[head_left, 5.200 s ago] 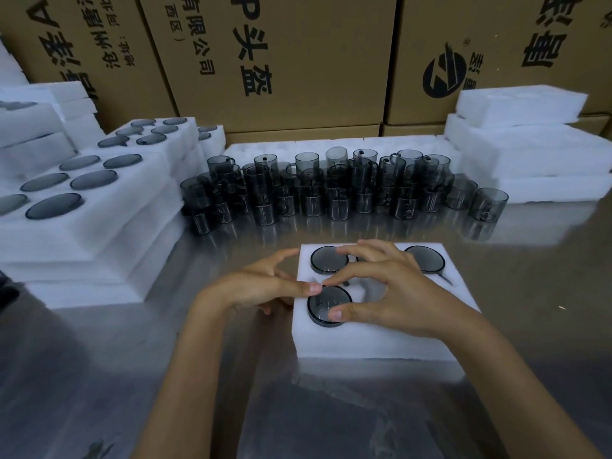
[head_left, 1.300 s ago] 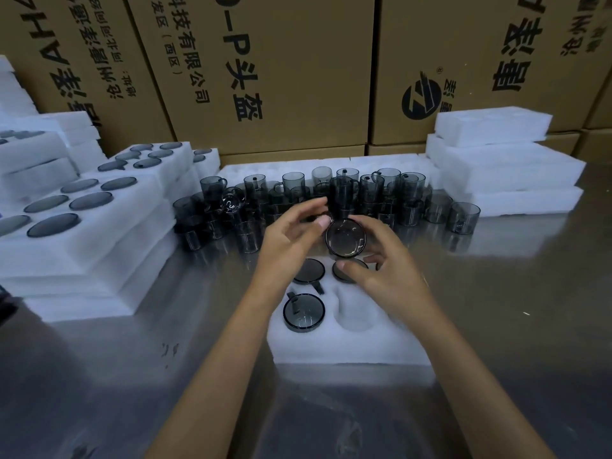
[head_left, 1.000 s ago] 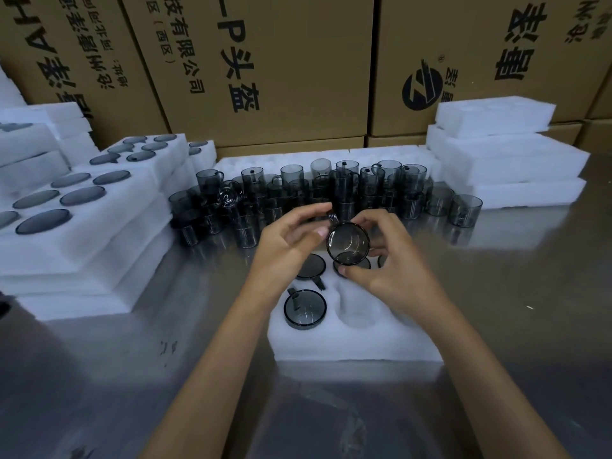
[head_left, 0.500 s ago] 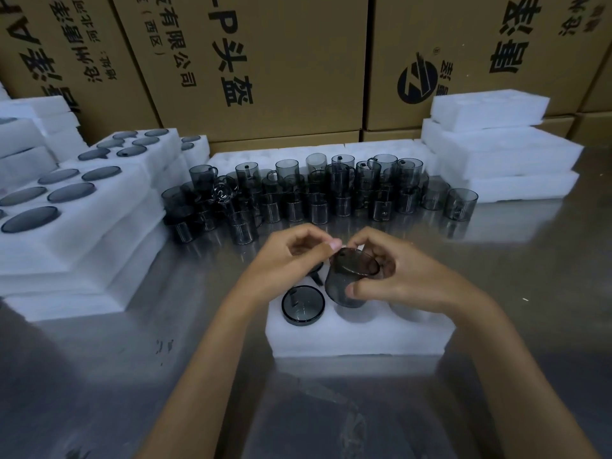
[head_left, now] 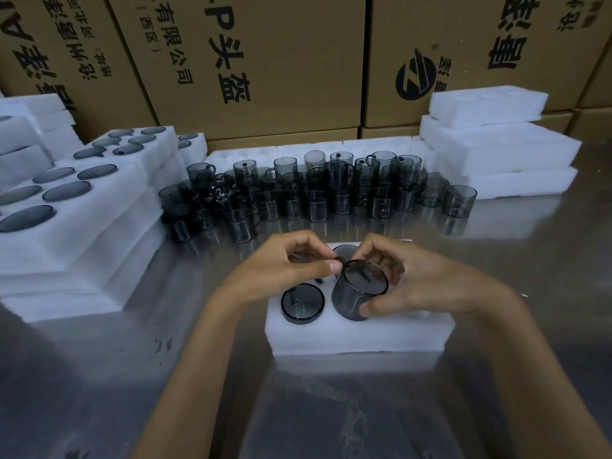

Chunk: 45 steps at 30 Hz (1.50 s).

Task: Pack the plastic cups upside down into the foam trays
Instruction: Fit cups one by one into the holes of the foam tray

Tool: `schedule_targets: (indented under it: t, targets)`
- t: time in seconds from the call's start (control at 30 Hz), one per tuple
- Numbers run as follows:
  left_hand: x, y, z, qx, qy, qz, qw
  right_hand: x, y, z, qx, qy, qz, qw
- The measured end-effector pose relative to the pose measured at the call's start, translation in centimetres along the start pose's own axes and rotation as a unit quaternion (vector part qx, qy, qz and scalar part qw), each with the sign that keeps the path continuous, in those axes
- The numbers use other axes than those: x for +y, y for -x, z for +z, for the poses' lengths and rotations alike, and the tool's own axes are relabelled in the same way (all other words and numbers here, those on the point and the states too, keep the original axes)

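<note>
Head view: smoky plastic cup (head_left: 359,291) sits upside down, base up, lower part entering the front-middle pocket of the foam tray (head_left: 361,336), most of its wall above the foam and tilted a bit toward the camera. Right hand (head_left: 414,279) grips it, thumb low on the near wall, fingers curled over the far side of the base. Left hand (head_left: 284,270) has fingers curled w/ thumb tip touching the cup's upper edge; looks like it pinches the cup's dark handle there, but can't tell for sure.

Just beside it to the left, a seated cup (head_left: 302,303) is fully down in its pocket, only the round base showing. Another base (head_left: 346,251) shows in the back row between the hands. Rest of the tray pockets are hidden by hands, so count unclear.

Step in hand, as I judge it: seating this cup. Next move calls for squaring it up, turning the handle to line up w/ the pocket's side slot, then pressing straight down till the base is about level w/ the foam. A crooked push could jam it or gouge the foam.

Farther out: cluster of loose cups (head_left: 314,190) upright on the metal table (head_left: 99,376), filled trays (head_left: 82,207) stacked left, empty foam trays (head_left: 496,150) stacked right, cardboard boxes (head_left: 281,61) behind.
</note>
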<state>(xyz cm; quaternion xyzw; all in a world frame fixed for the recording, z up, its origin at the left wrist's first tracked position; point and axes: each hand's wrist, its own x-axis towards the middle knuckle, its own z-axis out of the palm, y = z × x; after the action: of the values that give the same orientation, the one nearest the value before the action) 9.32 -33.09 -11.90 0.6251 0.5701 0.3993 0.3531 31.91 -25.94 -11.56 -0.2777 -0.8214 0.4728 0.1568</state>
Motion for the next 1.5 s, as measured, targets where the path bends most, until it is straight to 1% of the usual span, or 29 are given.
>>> schedule_targets:
  t: [0.17,0.27,0.3,0.37,0.4,0.43,0.47,0.5,0.6,0.67,0.77,0.83,0.9,0.93,0.97,1.0,1.03,1.1,1.13,1.17,1.2,1.27,1.33,1.43,1.5]
  targets:
    - [0.0,0.0,0.3,-0.014,-0.014,-0.024,0.999,0.1,-0.4,0.5,-0.006,0.02,-0.003,1.0]
    - [-0.1,-0.1,0.3,-0.023,-0.058,-0.037,0.997,0.1,-0.5,0.3,-0.024,0.015,0.018,0.999]
    - [-0.2,-0.1,0.3,-0.022,-0.076,-0.04,0.996,0.0,-0.4,0.1,-0.014,0.011,0.023,1.0]
    - [-0.3,-0.1,0.1,-0.015,-0.107,-0.042,0.993,0.1,-0.4,-0.3,0.054,0.018,0.014,0.998]
    - [-0.3,0.0,0.0,-0.01,-0.117,-0.046,0.992,0.3,-0.4,-0.5,0.094,0.047,0.015,0.994]
    - [-0.3,0.0,-0.1,-0.006,-0.127,-0.055,0.99,0.6,-0.4,-0.6,0.117,0.097,0.027,0.988]
    - [-0.4,0.1,-0.1,-0.006,-0.135,-0.069,0.988,0.8,-0.4,-0.5,0.12,0.146,0.052,0.981]
    - [-0.4,0.1,-0.1,-0.01,-0.143,-0.086,0.986,0.9,-0.4,-0.4,0.108,0.175,0.082,0.975]
    - [-0.6,0.1,0.3,-0.039,-0.174,-0.133,0.975,1.1,-0.5,-0.2,0.059,0.162,0.14,0.975]
    - [-0.7,-0.1,0.5,-0.057,-0.193,-0.149,0.968,1.2,-0.7,-0.1,0.047,0.166,0.147,0.974]
    - [-0.7,-0.4,0.7,-0.063,-0.203,-0.16,0.964,1.4,-1.1,0.0,0.052,0.159,0.15,0.974]
    - [-1.0,-0.4,0.5,-0.06,-0.2,-0.153,0.966,1.8,-1.2,-0.1,0.057,0.155,0.146,0.976]
    - [-1.5,-0.3,0.2,-0.051,-0.178,-0.13,0.974,2.6,-1.5,0.0,0.081,0.147,0.124,0.978]
    - [-1.9,-0.4,0.0,-0.032,-0.149,-0.116,0.982,2.9,-1.6,0.1,0.11,0.12,0.105,0.981]
    - [-2.4,-0.7,-0.2,0.006,-0.109,-0.099,0.989,3.2,-1.9,0.2,0.155,0.066,0.084,0.982]
    - [-3.0,-1.1,-0.4,0.064,-0.069,-0.082,0.992,3.6,-2.1,0.2,0.206,-0.002,0.069,0.976]
    - [-3.7,-1.7,-0.8,0.137,-0.045,-0.071,0.987,3.9,-2.3,0.1,0.255,-0.066,0.067,0.963]
    - [-5.7,-3.0,-2.2,0.289,-0.052,-0.082,0.952,4.5,-2.5,-0.3,0.332,-0.148,0.086,0.927]
    - [-6.6,-3.7,-3.2,0.348,-0.077,-0.099,0.929,5.0,-2.5,-0.4,0.361,-0.184,0.102,0.908]
    - [-7.4,-4.4,-4.2,0.389,-0.109,-0.112,0.908,5.5,-2.6,-0.5,0.383,-0.22,0.122,0.889]
    - [-7.9,-5.1,-5.3,0.411,-0.145,-0.118,0.892,6.0,-2.7,-0.5,0.401,-0.249,0.143,0.87]
    - [-8.8,-6.6,-7.5,0.406,-0.225,-0.111,0.879,6.7,-3.2,-0.5,0.424,-0.262,0.164,0.851]
    - [-9.4,-8.0,-9.6,0.37,-0.293,-0.121,0.873,7.1,-3.8,-0.6,0.436,-0.256,0.164,0.847]
    - [-10.0,-9.7,-12.4,0.339,-0.348,-0.174,0.857,7.6,-4.5,-1.0,0.432,-0.26,0.161,0.849]
    - [-10.5,-10.4,-13.5,0.334,-0.37,-0.193,0.845,8.0,-4.8,-1.1,0.43,-0.26,0.156,0.85]
